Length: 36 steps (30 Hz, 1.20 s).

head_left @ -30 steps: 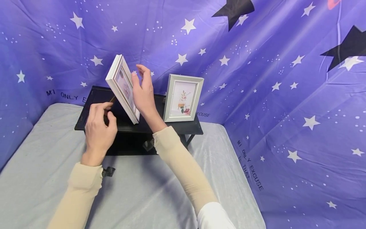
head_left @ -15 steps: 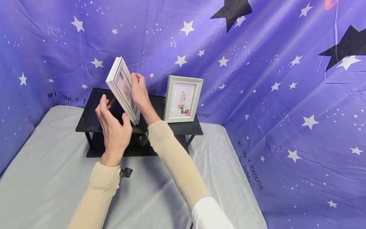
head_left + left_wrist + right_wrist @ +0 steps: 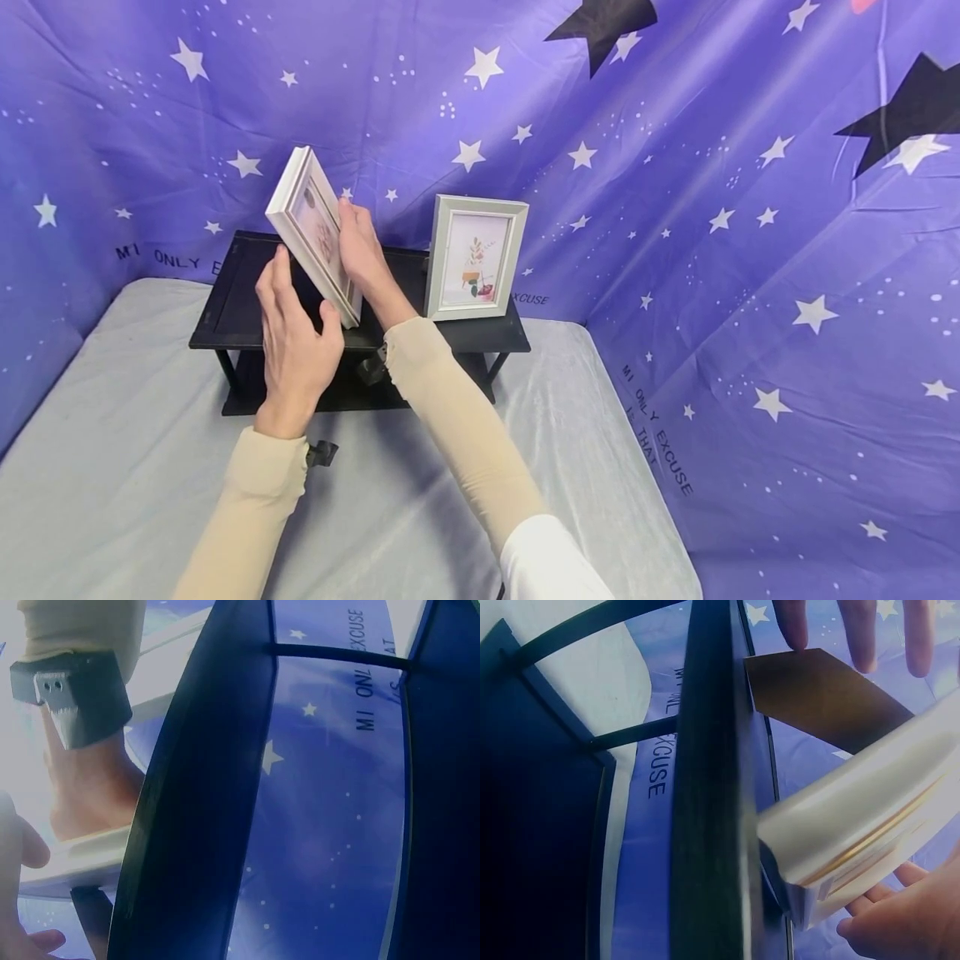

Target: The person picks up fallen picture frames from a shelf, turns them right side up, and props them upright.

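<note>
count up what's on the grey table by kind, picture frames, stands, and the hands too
Picture frames: 2, the tilted white frame held between both hands, and the upright grey frame beside it.
Black stands: 1, the low black stand under both frames.
Hands: 2, left hand and right hand, both touching the white frame.
Total: 5.

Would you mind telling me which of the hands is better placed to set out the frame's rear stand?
Probably the left hand: it reaches behind the tilted frame toward the stand, while the right hand steadies the front.
</note>
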Each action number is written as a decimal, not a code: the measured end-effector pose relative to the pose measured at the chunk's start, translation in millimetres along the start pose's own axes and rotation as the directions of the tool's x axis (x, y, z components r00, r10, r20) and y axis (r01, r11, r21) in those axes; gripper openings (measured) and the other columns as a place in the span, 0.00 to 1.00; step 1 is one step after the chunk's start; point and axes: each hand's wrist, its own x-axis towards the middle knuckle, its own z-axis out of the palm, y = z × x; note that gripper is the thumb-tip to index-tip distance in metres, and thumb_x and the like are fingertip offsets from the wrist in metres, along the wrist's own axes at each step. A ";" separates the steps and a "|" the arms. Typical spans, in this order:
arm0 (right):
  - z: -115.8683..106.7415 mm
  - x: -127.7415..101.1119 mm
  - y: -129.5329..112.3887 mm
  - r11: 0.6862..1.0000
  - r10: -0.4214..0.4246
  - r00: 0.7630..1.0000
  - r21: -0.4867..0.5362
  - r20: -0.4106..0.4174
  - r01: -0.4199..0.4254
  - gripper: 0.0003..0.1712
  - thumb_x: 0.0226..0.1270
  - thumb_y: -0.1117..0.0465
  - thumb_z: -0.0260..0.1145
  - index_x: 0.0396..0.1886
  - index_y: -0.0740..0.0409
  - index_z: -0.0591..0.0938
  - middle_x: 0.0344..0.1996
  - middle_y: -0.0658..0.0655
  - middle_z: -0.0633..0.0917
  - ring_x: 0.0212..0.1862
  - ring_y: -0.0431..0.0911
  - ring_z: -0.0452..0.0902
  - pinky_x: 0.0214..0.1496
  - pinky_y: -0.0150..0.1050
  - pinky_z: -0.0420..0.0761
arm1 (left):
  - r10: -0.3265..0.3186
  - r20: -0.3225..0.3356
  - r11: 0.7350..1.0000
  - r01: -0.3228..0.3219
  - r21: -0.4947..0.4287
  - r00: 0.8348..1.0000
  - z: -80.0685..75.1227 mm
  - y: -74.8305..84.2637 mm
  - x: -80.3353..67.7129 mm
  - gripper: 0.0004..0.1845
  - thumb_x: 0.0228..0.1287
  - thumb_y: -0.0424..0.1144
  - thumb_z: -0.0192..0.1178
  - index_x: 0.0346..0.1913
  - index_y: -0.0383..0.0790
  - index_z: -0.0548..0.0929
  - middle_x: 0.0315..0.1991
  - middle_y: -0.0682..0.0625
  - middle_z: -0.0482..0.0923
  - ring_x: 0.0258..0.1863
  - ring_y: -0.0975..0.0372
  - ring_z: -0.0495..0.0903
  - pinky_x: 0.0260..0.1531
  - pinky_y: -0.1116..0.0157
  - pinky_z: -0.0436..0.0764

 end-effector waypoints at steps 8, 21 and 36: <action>-3.4 -1.2 6.5 1.000 0.003 0.999 -0.006 -0.032 -0.003 0.33 0.85 0.31 0.43 0.69 0.44 0.78 0.65 0.47 0.83 0.64 0.40 0.78 0.69 0.37 0.76 | -0.041 0.038 0.999 0.041 -0.011 0.998 -2.9 -1.0 2.0 0.43 0.74 0.35 0.56 0.87 0.48 0.52 0.83 0.37 0.56 0.84 0.44 0.57 0.83 0.43 0.55; -6.2 -1.1 12.6 0.998 -0.007 0.997 -0.056 -0.073 0.003 0.33 0.86 0.33 0.43 0.67 0.48 0.80 0.63 0.49 0.85 0.64 0.41 0.79 0.69 0.36 0.76 | -0.052 0.042 0.995 0.049 0.085 0.998 -5.9 -0.1 5.6 0.44 0.69 0.40 0.56 0.87 0.49 0.54 0.80 0.37 0.61 0.73 0.38 0.60 0.67 0.38 0.57; -5.7 -4.1 16.1 0.995 -0.027 0.995 -0.102 -0.098 0.017 0.33 0.87 0.35 0.43 0.68 0.49 0.80 0.65 0.52 0.83 0.67 0.42 0.78 0.71 0.37 0.75 | -0.022 0.075 0.999 0.019 0.044 0.997 -11.8 -0.2 11.4 0.42 0.71 0.39 0.57 0.87 0.50 0.58 0.78 0.34 0.63 0.74 0.37 0.65 0.71 0.37 0.63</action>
